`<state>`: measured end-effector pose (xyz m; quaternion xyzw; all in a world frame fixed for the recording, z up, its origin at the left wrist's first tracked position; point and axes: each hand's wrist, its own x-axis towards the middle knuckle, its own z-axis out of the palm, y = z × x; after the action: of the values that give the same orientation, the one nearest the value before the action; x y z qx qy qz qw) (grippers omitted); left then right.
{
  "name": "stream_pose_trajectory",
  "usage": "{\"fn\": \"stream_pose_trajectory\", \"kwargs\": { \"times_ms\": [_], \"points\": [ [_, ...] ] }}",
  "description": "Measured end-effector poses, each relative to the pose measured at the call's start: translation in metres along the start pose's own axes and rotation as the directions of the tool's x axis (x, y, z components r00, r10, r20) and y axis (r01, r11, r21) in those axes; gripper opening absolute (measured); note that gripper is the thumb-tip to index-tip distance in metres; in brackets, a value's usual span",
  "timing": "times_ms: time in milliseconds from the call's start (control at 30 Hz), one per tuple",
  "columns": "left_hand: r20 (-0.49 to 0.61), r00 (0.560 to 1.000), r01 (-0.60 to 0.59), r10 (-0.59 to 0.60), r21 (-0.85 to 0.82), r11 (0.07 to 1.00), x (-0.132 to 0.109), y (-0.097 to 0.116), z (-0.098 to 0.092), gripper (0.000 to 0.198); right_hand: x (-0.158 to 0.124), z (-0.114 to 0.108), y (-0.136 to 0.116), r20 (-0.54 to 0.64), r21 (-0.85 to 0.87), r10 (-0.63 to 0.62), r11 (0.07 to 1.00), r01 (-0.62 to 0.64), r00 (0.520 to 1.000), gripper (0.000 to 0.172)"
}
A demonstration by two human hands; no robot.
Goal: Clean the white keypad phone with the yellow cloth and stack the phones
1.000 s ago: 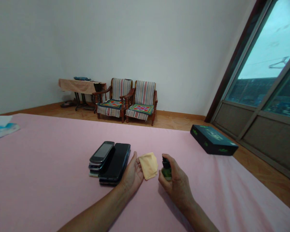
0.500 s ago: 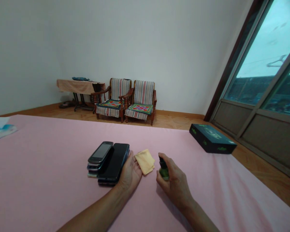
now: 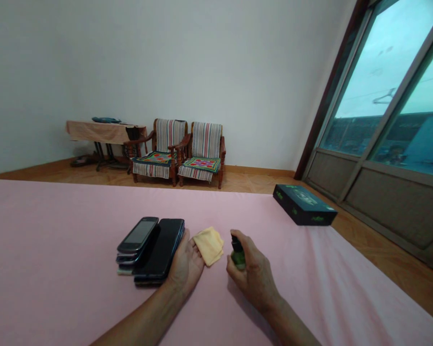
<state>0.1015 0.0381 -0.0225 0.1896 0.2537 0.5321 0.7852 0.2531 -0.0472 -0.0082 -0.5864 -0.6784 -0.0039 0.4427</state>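
My left hand point(image 3: 188, 265) is turned palm up, with a folded yellow cloth point(image 3: 210, 246) lying over its fingers, which are partly hidden beneath it. To the right, my right hand point(image 3: 253, 271) is wrapped round a small green spray bottle point(image 3: 238, 260); its index finger rests on the black top, which points toward the cloth. Beside my left hand are two stacks of phones on the pink cover: one topped by a black phone point(image 3: 161, 250), the other by a grey-rimmed phone point(image 3: 138, 235). The thumb side of my left hand is close against the black phone's stack.
A dark box with green markings point(image 3: 303, 205) lies at the far right of the pink-covered surface point(image 3: 68, 240). Beyond its far edge stand two wooden armchairs point(image 3: 201, 163) and a cloth-draped table point(image 3: 104, 132). A glazed door point(image 3: 375, 120) is at the right.
My view has turned slightly right, so the scene sits further left. Both hands keep about the same places relative to the cloth, spray bottle and phones.
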Motion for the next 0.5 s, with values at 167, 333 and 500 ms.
{"fn": "stream_pose_trajectory", "kwargs": {
  "times_ms": [167,333,500],
  "points": [
    [0.01,1.0,0.013,-0.013,0.03,0.999,0.0,0.002,0.0,0.043,0.005,0.002,0.004,-0.127,0.084,0.024,0.996,-0.013,0.992,0.06],
    [0.016,0.999,0.032,-0.033,0.045,0.998,0.002,0.002,-0.003,0.039,0.033,0.008,0.02,-0.278,0.126,0.063,0.992,-0.029,0.958,0.064],
    [0.065,0.995,0.07,-0.073,0.047,0.996,-0.003,0.002,-0.003,0.044,0.063,0.018,0.05,-0.344,0.201,0.228,0.965,-0.166,0.911,0.053]
  ]
}}
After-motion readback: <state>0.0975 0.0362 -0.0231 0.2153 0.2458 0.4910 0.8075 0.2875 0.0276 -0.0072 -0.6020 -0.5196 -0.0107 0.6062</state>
